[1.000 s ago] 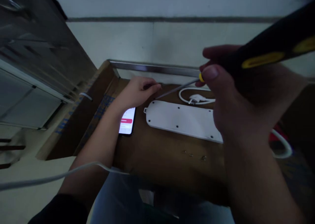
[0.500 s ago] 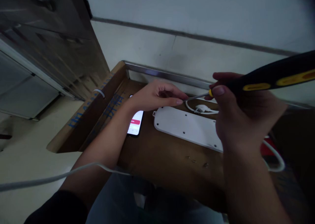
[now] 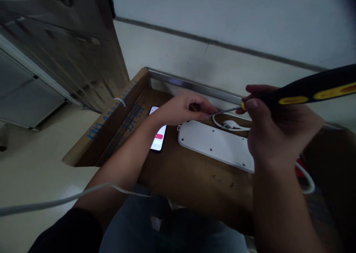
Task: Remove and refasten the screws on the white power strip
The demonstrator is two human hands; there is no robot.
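Apparently, the right hand (image 3: 278, 130) grips the screwdriver (image 3: 314, 91) while the left hand (image 3: 185, 108) pinches its tip, near the white power strip (image 3: 217, 143) on the counter (image 3: 172, 167); a sweeping right forearm (image 3: 280, 201) could scatter the loose screws (image 3: 220, 180).

A lit phone (image 3: 158, 141) lies near the left end of the worktop (image 3: 178, 167), where cardboard rises as a flap (image 3: 111, 125) marked in blue, a white tie (image 3: 120, 101) at its upper edge. A metal rail (image 3: 191, 84) runs along the far edge, a wall (image 3: 222, 19) behind it. Beyond the far left corner stands a door (image 3: 63, 49). Something red (image 3: 299, 169), mostly hidden, shows toward the right end.
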